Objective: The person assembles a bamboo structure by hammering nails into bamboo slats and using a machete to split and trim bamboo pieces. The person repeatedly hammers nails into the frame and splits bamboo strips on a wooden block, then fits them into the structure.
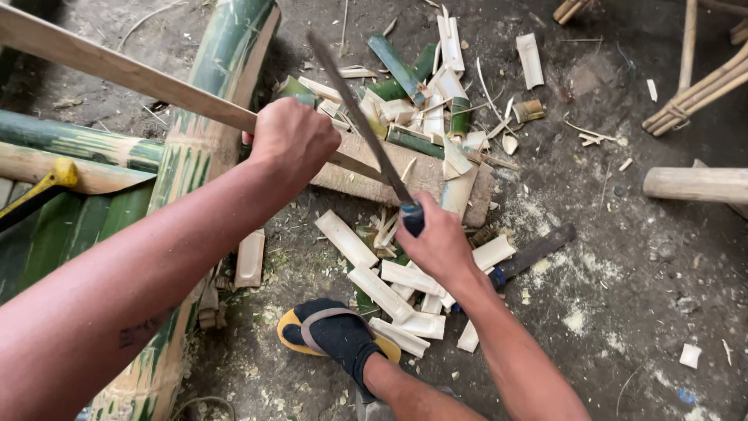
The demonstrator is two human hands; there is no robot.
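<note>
Left hand [292, 140]: fingers wrapped tight around a long pale bamboo slat [117, 72], held slanting over the wooden block [366, 181].
Right hand [436, 243]: fingers closed on the blue handle of a long knife [360, 117], its blade laid across the slat.
Counts: 2 hands, 1 knife in use, 1 second blade [534, 253] lying on the dirt, 1 sandalled foot [336, 334].
Materials: flat, pale split offcuts [405, 300]; thick green bamboo pole [206, 132]; sawdust.

Bare dirt floor [639, 296] at the right lay open. Bamboo offcuts [405, 296] crowded the middle around the wooden block [374, 183], and a thick green bamboo trunk [210, 117] walled off the left.
</note>
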